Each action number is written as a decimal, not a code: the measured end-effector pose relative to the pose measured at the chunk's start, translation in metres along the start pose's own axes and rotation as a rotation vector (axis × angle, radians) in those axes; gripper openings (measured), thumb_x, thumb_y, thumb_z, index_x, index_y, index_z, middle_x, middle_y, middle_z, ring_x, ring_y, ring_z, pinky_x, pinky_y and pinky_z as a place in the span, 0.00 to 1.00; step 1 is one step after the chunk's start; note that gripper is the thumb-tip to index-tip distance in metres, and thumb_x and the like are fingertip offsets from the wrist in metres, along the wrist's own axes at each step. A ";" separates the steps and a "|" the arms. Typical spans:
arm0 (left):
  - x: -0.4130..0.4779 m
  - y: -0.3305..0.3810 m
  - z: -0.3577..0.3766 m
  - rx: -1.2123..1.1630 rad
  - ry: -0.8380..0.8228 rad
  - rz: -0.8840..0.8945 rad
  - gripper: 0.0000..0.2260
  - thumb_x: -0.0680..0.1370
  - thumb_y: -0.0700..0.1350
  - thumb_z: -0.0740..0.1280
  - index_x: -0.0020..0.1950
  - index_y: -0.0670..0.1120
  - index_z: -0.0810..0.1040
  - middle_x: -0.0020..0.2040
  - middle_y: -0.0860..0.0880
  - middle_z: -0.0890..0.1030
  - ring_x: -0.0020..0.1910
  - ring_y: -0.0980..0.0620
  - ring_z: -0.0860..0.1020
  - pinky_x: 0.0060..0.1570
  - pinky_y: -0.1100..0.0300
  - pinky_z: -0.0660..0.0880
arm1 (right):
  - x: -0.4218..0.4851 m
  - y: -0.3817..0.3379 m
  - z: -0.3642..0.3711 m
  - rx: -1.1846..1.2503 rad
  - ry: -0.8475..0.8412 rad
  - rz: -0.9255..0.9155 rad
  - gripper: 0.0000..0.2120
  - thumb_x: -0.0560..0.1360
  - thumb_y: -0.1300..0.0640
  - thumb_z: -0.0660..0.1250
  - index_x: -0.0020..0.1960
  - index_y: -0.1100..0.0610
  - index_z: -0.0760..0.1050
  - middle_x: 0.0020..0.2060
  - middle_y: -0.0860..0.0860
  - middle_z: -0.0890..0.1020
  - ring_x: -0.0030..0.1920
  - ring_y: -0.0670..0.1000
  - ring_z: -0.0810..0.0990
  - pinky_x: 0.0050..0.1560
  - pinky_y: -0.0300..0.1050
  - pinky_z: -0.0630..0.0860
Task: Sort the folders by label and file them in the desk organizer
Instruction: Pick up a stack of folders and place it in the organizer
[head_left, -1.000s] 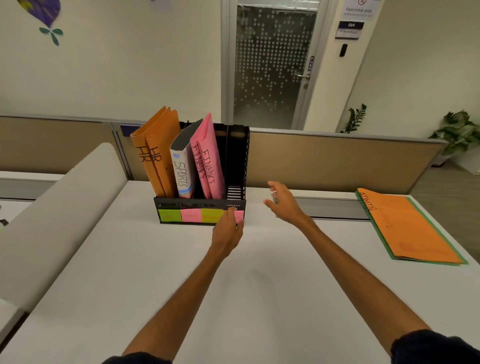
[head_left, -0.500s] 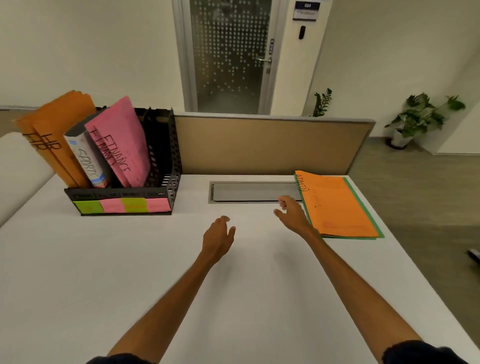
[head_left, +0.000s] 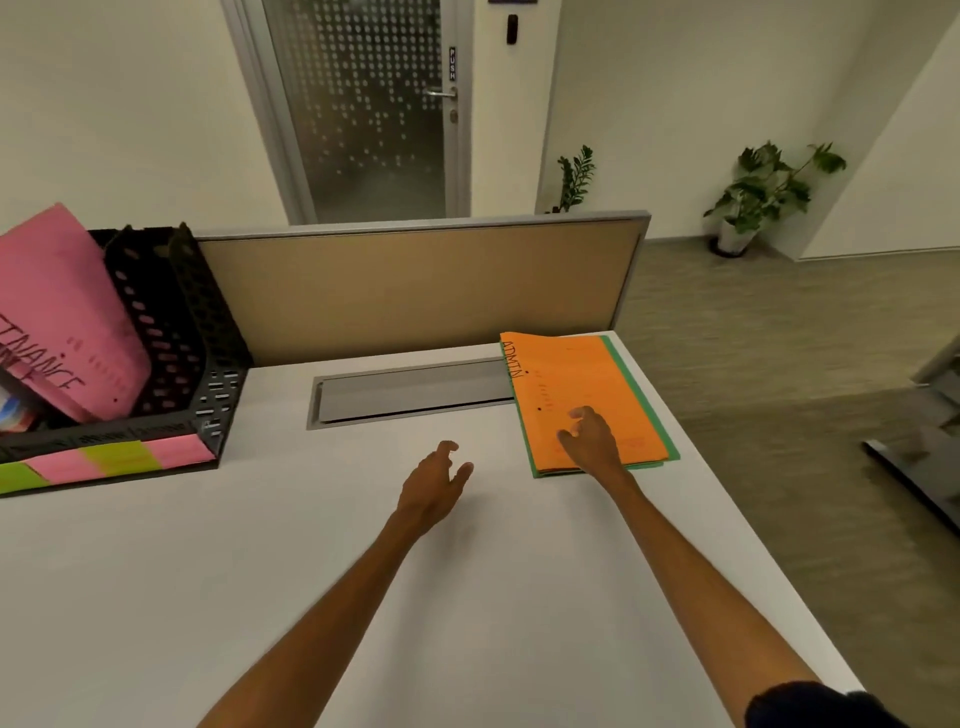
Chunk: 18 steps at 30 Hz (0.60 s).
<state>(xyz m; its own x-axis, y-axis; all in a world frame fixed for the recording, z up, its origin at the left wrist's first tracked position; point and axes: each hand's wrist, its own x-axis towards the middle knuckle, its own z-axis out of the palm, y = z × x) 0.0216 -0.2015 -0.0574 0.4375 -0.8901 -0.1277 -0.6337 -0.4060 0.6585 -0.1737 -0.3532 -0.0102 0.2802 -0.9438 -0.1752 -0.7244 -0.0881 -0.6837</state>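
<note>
An orange folder marked ADMIN lies flat on a green folder at the desk's far right corner. My right hand is over the orange folder's near end with fingers loosely curled, holding nothing. My left hand hovers open above the bare desk, left of the folders. The black mesh desk organizer stands at the far left with coloured labels along its front. A pink FINANCE folder leans in it; its rightmost slot holds nothing.
A grey cable tray lid is set into the white desk between organizer and folders. A tan partition runs behind the desk. The desk's right edge drops to the floor. Potted plants and a glass door stand beyond.
The view has swung right, pushing the organizer to the left edge. My left hand left the organizer's front. My right hand moved right onto the orange folder's near end.
</note>
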 end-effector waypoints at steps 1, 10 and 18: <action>0.006 0.005 0.004 -0.009 -0.030 -0.002 0.23 0.80 0.58 0.60 0.71 0.49 0.65 0.65 0.44 0.77 0.62 0.46 0.76 0.58 0.53 0.73 | 0.007 0.006 -0.003 -0.017 0.002 0.020 0.23 0.77 0.57 0.67 0.69 0.61 0.67 0.64 0.61 0.73 0.64 0.59 0.74 0.63 0.52 0.72; 0.048 0.046 0.069 -0.090 -0.122 0.003 0.31 0.80 0.60 0.59 0.79 0.50 0.56 0.71 0.45 0.71 0.64 0.47 0.75 0.62 0.51 0.74 | 0.054 0.067 -0.026 -0.169 -0.001 0.151 0.39 0.73 0.46 0.72 0.75 0.57 0.56 0.69 0.59 0.66 0.71 0.59 0.65 0.67 0.59 0.68; 0.067 0.062 0.097 -0.086 -0.159 -0.018 0.39 0.76 0.64 0.63 0.78 0.46 0.53 0.67 0.45 0.71 0.64 0.45 0.72 0.57 0.48 0.75 | 0.063 0.111 -0.025 -0.299 0.098 0.257 0.47 0.68 0.40 0.74 0.75 0.60 0.56 0.71 0.62 0.64 0.72 0.62 0.62 0.71 0.58 0.63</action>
<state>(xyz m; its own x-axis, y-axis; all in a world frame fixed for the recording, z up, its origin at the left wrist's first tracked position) -0.0498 -0.3066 -0.0973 0.3377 -0.9070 -0.2517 -0.5666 -0.4094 0.7151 -0.2526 -0.4303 -0.0795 0.0147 -0.9718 -0.2355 -0.9184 0.0800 -0.3875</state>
